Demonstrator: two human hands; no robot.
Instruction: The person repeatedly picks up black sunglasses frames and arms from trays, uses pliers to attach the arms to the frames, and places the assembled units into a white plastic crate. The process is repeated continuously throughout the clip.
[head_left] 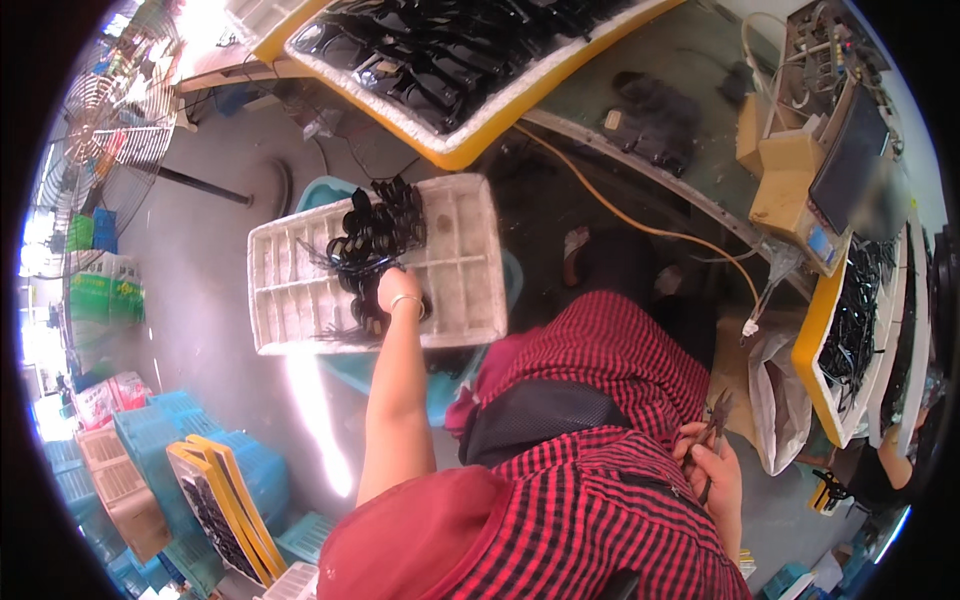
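A white compartment tray (470, 225) lies to my left on a light-blue crate (330, 190). Rounded black parts with thin black wires (385, 225) are heaped across its middle. My left hand (400, 288), with a bracelet on the wrist, reaches into the heap with its fingers curled at the black parts. What those fingers grip is hidden by the hand. Close to my lap on the right, my right hand (712, 468) is closed round a pair of pliers (717, 412), the jaws pointing up and away.
Ahead, a yellow-edged foam tray (455, 158) full of black pieces sits on a bench. Another such tray (815, 345) stands at right, near a monitor (850, 160) and cardboard boxes (785, 190). A fan (100, 130) and stacked blue crates (160, 430) are at left.
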